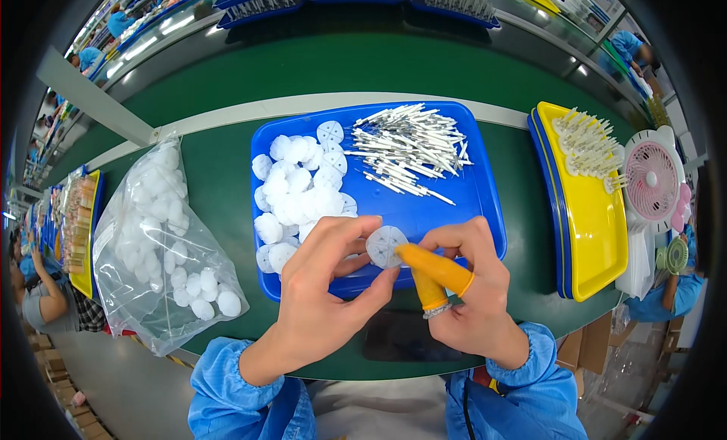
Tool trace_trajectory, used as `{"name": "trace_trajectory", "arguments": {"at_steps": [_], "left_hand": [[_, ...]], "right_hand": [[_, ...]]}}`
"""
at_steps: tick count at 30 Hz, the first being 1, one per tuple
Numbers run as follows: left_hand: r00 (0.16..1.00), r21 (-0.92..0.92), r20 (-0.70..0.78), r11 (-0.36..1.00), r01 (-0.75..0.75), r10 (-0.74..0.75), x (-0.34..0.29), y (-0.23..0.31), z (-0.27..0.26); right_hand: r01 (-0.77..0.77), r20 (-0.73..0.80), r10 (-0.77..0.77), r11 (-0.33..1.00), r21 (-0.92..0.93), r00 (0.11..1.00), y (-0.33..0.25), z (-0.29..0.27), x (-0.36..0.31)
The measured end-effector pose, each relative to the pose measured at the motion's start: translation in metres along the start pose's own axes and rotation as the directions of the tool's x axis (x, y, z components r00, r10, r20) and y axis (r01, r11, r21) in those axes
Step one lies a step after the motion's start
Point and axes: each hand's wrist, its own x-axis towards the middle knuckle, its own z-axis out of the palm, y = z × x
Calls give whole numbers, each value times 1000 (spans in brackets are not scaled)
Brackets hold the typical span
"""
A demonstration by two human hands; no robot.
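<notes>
My left hand [314, 285] pinches a thin white slotted disc [382, 245] by its edge, over the near rim of a blue tray [409, 213]. My right hand [481, 300] wears yellow finger covers on two digits and a ring. Its covered fingertips press together against the right side of the disc. Whatever sits between them is hidden. In the tray, a heap of similar white discs [291, 190] lies to the left. A pile of thin white sticks with dark wire-like ends [409, 145] fills the upper right.
A clear plastic bag of white discs [163, 243] rests left of the tray. To the right, a yellow tray [587, 247] carries white stick parts [587, 141], beside a pink and white fan [653, 175]. A dark flat object [413, 338] lies at the near table edge. Other people work farther off.
</notes>
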Motion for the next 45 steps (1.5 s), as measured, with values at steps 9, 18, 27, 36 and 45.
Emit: {"name": "trace_trajectory", "arguments": {"at_steps": [9, 18, 27, 36, 45], "left_hand": [[999, 33, 36, 999, 19, -20, 0, 1, -4], [1000, 80, 12, 997, -17, 16, -1, 3, 1], [996, 137, 85, 990, -20, 8, -2, 2, -1], [997, 162, 80, 986, -30, 17, -2, 1, -1], [995, 201, 91, 978, -48, 30, -2, 5, 2]], "right_hand": [[18, -24, -20, 998, -64, 1000, 4, 1, -1], [13, -17, -14, 998, -58, 1000, 3, 0, 2], [-1, -16, 0, 998, -68, 1000, 6, 1, -1], [-17, -7, 16, 997, -82, 1000, 3, 0, 0], [18, 29, -16, 998, -55, 999, 1, 3, 3]]}}
